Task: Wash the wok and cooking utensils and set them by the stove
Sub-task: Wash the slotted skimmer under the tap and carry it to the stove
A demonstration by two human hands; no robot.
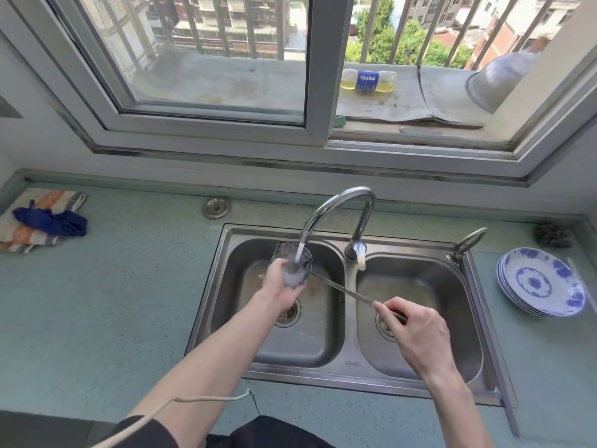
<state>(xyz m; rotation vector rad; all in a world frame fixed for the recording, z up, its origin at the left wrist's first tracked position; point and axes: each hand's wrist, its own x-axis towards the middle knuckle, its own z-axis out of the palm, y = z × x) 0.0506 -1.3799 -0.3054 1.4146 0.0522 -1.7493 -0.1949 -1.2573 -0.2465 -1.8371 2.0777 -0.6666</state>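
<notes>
The sink (326,357), tap (342,202) and spatula (292,253) are shiny bare metal, the counter (113,302) matt speckled stone, the plates (542,282) glossy glazed ceramic, the rags (35,221) soft cloth.

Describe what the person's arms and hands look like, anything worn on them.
Both forearms are bare, with no gloves, rings or watch visible on the left hand or right hand. A dark sleeve covers the left upper arm, pushed up near the elbow. A pale cord runs across that arm.
</notes>
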